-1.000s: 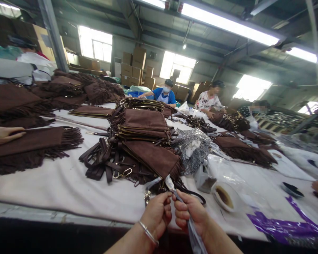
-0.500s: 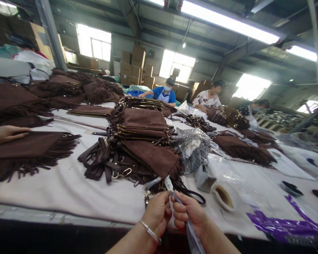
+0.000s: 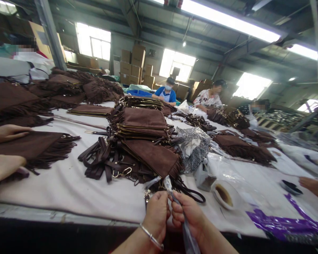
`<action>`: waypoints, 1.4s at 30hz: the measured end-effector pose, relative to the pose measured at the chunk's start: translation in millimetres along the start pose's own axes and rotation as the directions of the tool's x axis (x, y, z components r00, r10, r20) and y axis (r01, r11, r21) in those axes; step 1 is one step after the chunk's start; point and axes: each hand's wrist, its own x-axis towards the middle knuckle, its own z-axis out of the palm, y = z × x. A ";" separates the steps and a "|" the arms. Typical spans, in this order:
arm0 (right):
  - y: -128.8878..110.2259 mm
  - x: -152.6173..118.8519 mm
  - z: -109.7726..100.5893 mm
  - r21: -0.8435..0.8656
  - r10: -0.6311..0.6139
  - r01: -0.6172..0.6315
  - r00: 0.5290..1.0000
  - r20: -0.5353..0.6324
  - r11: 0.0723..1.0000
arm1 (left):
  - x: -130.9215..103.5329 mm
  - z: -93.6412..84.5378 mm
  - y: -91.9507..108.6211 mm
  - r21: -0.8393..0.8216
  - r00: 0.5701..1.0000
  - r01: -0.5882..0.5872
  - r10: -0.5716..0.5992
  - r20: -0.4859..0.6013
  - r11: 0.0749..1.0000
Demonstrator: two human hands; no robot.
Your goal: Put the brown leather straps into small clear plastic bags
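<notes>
Both my hands are closed at the table's front edge, close together. My right hand (image 3: 188, 211) grips a long strip of translucent grey plastic wrapping (image 3: 190, 236), which hangs down past the edge. With bent fingers, my left hand (image 3: 158, 211) pinches at the wrapping's upper part. The wrapping's crinkled top end (image 3: 168, 182) sticks up beyond my fingers, against a brown fringed pouch (image 3: 155, 157). What lies inside the plastic cannot be made out. A dark strap with a metal clasp (image 3: 147, 197) lies beside my left hand.
Brown zipped pouches (image 3: 144, 118) are stacked ahead, with dark straps (image 3: 103, 158) to their left. At right are a tape roll (image 3: 234, 197), grey tape dispenser (image 3: 205, 178) and purple plastic (image 3: 286, 224). Another person's hands (image 3: 7, 165) work at left; another hand (image 3: 315, 187) reaches in at right.
My hands stay nearly in place, the plastic's lower end shifting slightly left. At left, a second hand of another person has come over the fringed pouch; another's hand has appeared at right.
</notes>
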 end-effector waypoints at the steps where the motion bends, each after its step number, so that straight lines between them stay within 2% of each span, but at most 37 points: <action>1: 1.4 -0.5 -0.1 -0.081 -0.047 0.043 0.998 -0.047 0.996 | -0.6 -0.4 2.5 0.030 0.999 -0.030 0.031 -0.020 0.999; 5: 4.0 -3.9 0.6 -0.444 -0.265 0.185 0.956 -0.126 0.877 | -2.7 -0.2 12.8 0.109 0.994 -0.086 0.093 -0.054 0.990; 8: 1.3 -7.2 6.0 -0.645 -0.345 0.170 0.926 -0.154 0.745 | -2.8 -0.3 18.5 0.159 0.991 -0.104 0.115 -0.066 0.982; 11: -1.8 -8.3 11.0 -0.779 -0.412 0.120 0.891 -0.189 0.616 | -2.7 -1.1 23.4 0.356 0.968 -0.187 0.233 -0.091 0.915; 13: -2.6 -7.6 11.4 -0.853 -0.510 0.143 0.845 -0.159 0.503 | -3.0 -2.2 25.4 0.520 0.933 -0.268 0.353 -0.069 0.811; 14: -2.6 -7.0 11.0 -0.889 -0.580 0.176 0.806 -0.117 0.423 | -3.1 -3.1 25.6 0.577 0.914 -0.305 0.403 -0.047 0.758; 16: -2.2 -5.9 10.0 -0.937 -0.691 0.220 0.722 -0.032 0.273 | -3.1 -5.8 24.1 0.642 0.875 -0.371 0.484 0.000 0.671; 17: -2.0 -5.6 10.0 -0.945 -0.711 0.221 0.703 -0.016 0.240 | -3.1 -7.6 22.6 0.646 0.855 -0.406 0.519 0.019 0.646; 18: -1.8 -5.6 10.4 -0.946 -0.702 0.210 0.712 -0.026 0.248 | -3.3 -9.6 21.0 0.634 0.835 -0.443 0.549 0.034 0.634; 19: -1.8 -5.9 11.4 -0.938 -0.670 0.190 0.740 -0.057 0.291 | -3.7 -11.4 19.6 0.612 0.817 -0.479 0.574 0.049 0.630; 21: -2.1 -7.0 14.2 -0.897 -0.571 0.149 0.811 -0.130 0.417 | -5.9 -14.2 18.5 0.564 0.788 -0.547 0.607 0.099 0.618; 23: -2.8 -8.3 16.7 -0.849 -0.495 0.133 0.854 -0.163 0.511 | -10.6 -15.0 20.0 0.537 0.770 -0.599 0.612 0.181 0.594; 26: -3.1 -8.9 17.8 -0.798 -0.449 0.156 0.880 -0.156 0.583 | -19.3 -13.1 25.2 0.482 0.755 -0.645 0.594 0.278 0.593; 30: -1.1 -7.2 13.1 -0.700 -0.408 0.209 0.904 -0.128 0.682 | -19.6 -13.3 34.2 0.472 0.752 -0.657 0.559 0.349 0.588; 31: -0.4 -7.0 10.9 -0.642 -0.387 0.226 0.914 -0.121 0.733 | -16.7 -14.5 37.0 0.492 0.770 -0.636 0.530 0.356 0.594; 32: 0.2 -7.0 8.5 -0.562 -0.359 0.238 0.926 -0.114 0.792 | -13.1 -15.9 40.2 0.516 0.812 -0.583 0.478 0.336 0.627; 34: 1.2 -7.8 3.3 -0.363 -0.285 0.233 0.954 -0.096 0.902 | -5.8 -17.9 47.4 0.553 0.927 -0.375 0.303 0.222 0.744; 35: 1.6 -8.3 0.9 -0.270 -0.249 0.218 0.965 -0.085 0.938 | -2.9 -17.9 50.8 0.549 0.968 -0.251 0.195 0.159 0.798; 36: 2.0 -8.7 -1.1 -0.197 -0.219 0.202 0.973 -0.072 0.959 | -0.8 -16.8 53.8 0.529 0.988 -0.142 0.092 0.121 0.836; 37: 2.6 -8.9 -2.6 -0.149 -0.201 0.190 0.978 -0.059 0.970 | 0.7 -14.6 56.1 0.502 0.993 -0.066 0.007 0.118 0.862; 39: 4.3 -8.3 -4.2 -0.116 -0.181 0.176 0.983 -0.038 0.978 | 2.7 -7.0 57.3 0.446 0.976 -0.008 -0.091 0.200 0.895; 41: 6.9 -6.6 -4.8 -0.125 -0.167 0.163 0.986 -0.026 0.979 | 6.3 3.3 53.9 0.379 0.960 0.009 -0.115 0.256 0.925; 42: 8.3 -5.4 -5.2 -0.132 -0.160 0.156 0.987 -0.024 0.979 | 9.2 8.7 50.9 0.340 0.964 0.013 -0.102 0.244 0.940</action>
